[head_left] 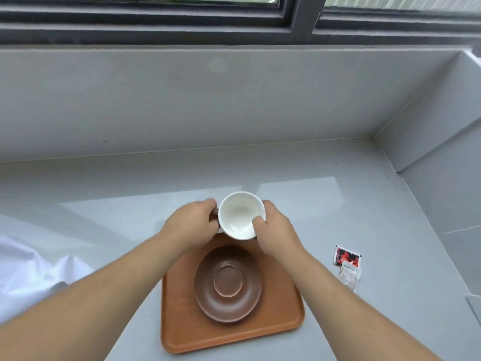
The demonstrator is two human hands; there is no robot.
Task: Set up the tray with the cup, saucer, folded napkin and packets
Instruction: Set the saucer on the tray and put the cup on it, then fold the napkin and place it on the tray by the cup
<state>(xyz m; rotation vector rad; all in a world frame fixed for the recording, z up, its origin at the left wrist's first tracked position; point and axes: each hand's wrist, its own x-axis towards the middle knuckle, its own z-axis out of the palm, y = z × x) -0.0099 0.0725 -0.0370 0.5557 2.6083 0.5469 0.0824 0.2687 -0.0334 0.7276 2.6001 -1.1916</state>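
A cup (pixel 239 213) with a white inside is held in the air over the far edge of the wooden tray (pixel 282 324). My left hand (pixel 194 222) grips its left side, where the handle seems to be. My right hand (pixel 274 226) grips its right rim, thumb over the edge. A brown saucer (pixel 229 282) lies on the tray with nothing on it. Two packets lie on the counter right of the tray: a red and black one (pixel 346 255) and a pale one (pixel 348 276). A white cloth napkin (pixel 33 272) lies crumpled at the left.
The grey counter (pixel 338 199) ends at a grey wall under a dark window frame (pixel 299 19). A raised grey ledge (pixel 429 126) closes off the right side. The napkin lies near the counter's left front.
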